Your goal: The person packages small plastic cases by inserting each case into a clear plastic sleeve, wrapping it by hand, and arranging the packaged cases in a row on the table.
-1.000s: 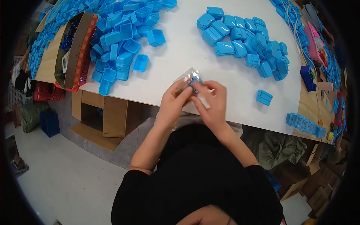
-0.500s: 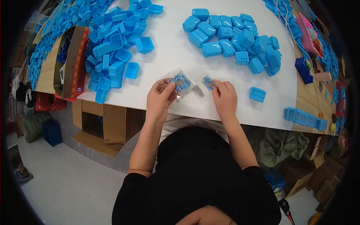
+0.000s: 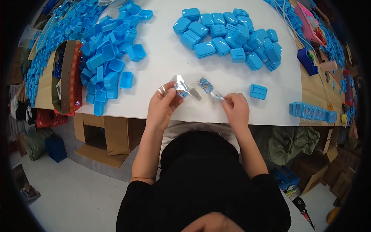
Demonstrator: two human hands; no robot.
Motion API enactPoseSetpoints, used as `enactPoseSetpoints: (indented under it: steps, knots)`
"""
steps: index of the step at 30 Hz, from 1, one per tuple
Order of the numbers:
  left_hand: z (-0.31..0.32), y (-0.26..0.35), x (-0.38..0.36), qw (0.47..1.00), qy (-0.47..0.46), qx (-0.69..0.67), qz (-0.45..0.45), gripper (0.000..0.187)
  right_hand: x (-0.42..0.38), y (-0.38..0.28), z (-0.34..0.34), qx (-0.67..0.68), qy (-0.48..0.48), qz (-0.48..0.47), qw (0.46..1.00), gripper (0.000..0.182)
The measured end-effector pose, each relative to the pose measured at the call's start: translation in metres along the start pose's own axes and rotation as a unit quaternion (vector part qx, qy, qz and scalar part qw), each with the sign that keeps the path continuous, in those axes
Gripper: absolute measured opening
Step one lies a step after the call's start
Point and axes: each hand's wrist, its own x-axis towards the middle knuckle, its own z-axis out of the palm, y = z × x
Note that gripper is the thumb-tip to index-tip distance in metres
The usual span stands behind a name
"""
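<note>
My left hand (image 3: 164,102) pinches a clear, shiny plastic packet (image 3: 181,86) with blue-and-orange printed pieces showing in it. To its right, my right hand (image 3: 236,110) has thumb and forefinger closed on the end of a clear film strip (image 3: 217,94). At the strip's far end is a blue printed sticker-like piece (image 3: 205,84) with an orange centre. A small grey patch (image 3: 195,94) lies between the hands; what it is I cannot make out. Beyond my right hand, a single closed blue plastic box (image 3: 258,92) sits on the white table (image 3: 162,69).
Open blue box halves (image 3: 112,52) are heaped at the left, beside a red basket (image 3: 79,91). Closed blue boxes (image 3: 221,45) cluster at the back right. A row of blue boxes (image 3: 313,112) lines the right front edge, near a dark blue tray (image 3: 308,62).
My right hand has moved right and slightly down, and the printed piece now hangs off the film away from my fingers. The packet in my left hand has tilted. The camera view has shifted slightly.
</note>
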Motion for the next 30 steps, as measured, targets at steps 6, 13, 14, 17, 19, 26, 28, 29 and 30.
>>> enactPoseSetpoints:
  steps: [6,13,14,17,19,26,28,29,30]
  knots:
    - [0.024,-0.012,0.011,1.000,0.007,0.018,0.021,0.024,0.005,0.061,-0.082,-0.166,0.255,-0.142,0.942,0.048]
    - [0.065,-0.022,0.026,0.995,-0.039,-0.064,-0.062,0.028,-0.023,0.101,-0.068,-0.028,0.137,-0.145,0.979,0.044]
    - [0.074,-0.022,0.026,0.995,-0.031,-0.064,-0.070,0.029,-0.028,0.104,-0.061,-0.047,0.141,-0.178,0.973,0.046]
    - [0.093,-0.021,0.023,0.993,-0.007,-0.059,-0.102,0.029,-0.041,0.050,-0.049,0.079,0.225,-0.206,0.949,0.048]
    - [0.093,-0.025,0.024,0.993,-0.037,-0.051,-0.103,0.030,-0.041,0.015,-0.041,0.105,0.227,-0.305,0.919,0.050]
    - [0.097,-0.004,0.015,0.978,-0.157,-0.094,-0.100,0.036,-0.031,-0.015,-0.028,0.000,0.229,-0.308,0.923,0.056]
    - [0.098,0.001,0.012,0.974,-0.165,-0.114,-0.107,0.036,-0.032,-0.017,-0.030,-0.018,0.232,-0.303,0.924,0.057]
    - [0.098,0.004,0.013,0.972,-0.167,-0.110,-0.120,0.036,-0.032,-0.017,-0.031,-0.020,0.228,-0.299,0.926,0.056]
    - [0.098,0.007,0.016,0.971,-0.171,-0.106,-0.133,0.036,-0.032,-0.018,-0.032,-0.021,0.225,-0.297,0.928,0.056]
